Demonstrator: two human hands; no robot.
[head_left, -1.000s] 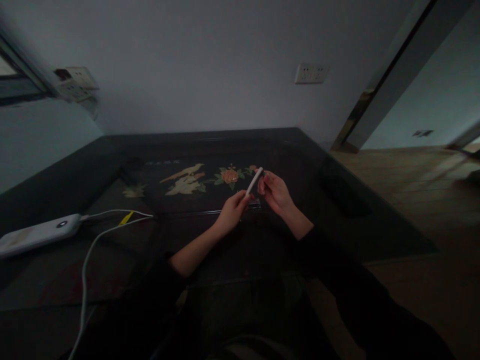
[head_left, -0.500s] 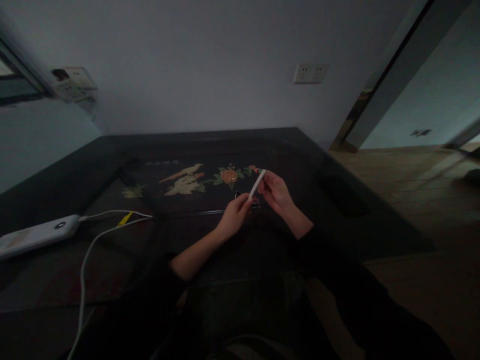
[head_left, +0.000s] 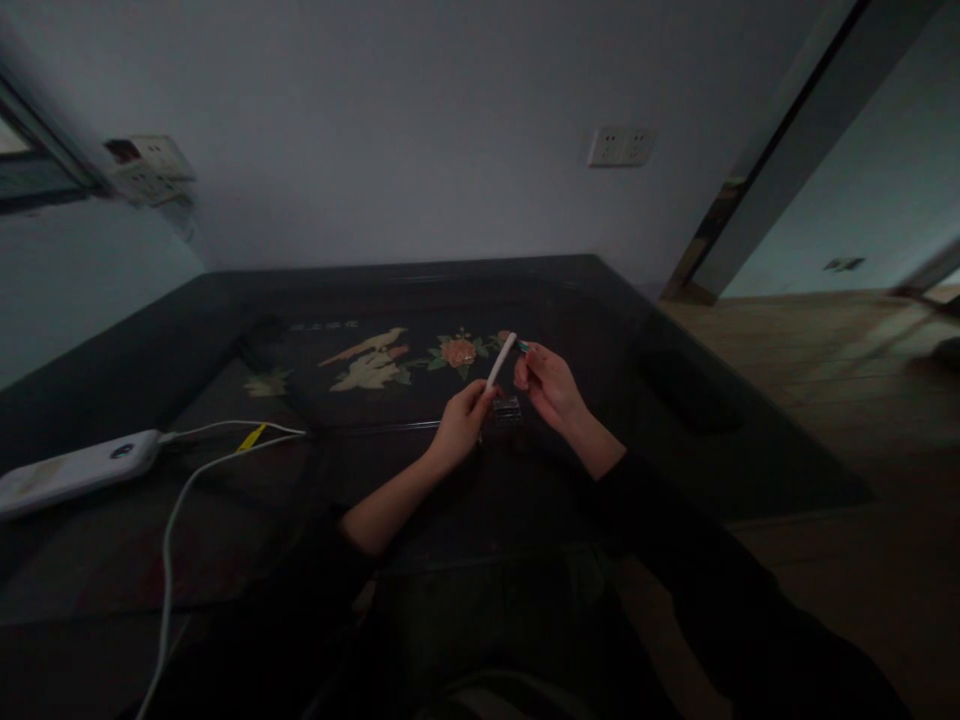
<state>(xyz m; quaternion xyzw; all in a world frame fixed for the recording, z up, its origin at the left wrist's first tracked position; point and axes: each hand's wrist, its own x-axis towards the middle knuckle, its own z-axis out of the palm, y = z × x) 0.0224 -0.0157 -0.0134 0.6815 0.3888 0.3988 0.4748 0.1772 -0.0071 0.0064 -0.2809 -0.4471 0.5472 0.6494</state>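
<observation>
My left hand (head_left: 461,425) pinches the lower end of a slim white stick-like tube (head_left: 500,362) and holds it tilted up to the right over the dark table (head_left: 225,500). My right hand (head_left: 551,385) is just right of the tube's top end, fingers closed on a tiny green piece (head_left: 523,346) that I cannot make out clearly. A small dark ribbed object (head_left: 508,410) lies on the table between my two hands.
A painted bird and flower panel (head_left: 405,360) lies under the table's glass. A white power bank (head_left: 71,470) with white cables (head_left: 180,500) sits at the left. Wall sockets (head_left: 621,146) are behind. A wooden floor (head_left: 825,400) and a doorway open to the right.
The white tube has swung slightly left, away from my right hand, which now holds a small green piece apart from the tube's tip. The dark ribbed object now shows between my hands.
</observation>
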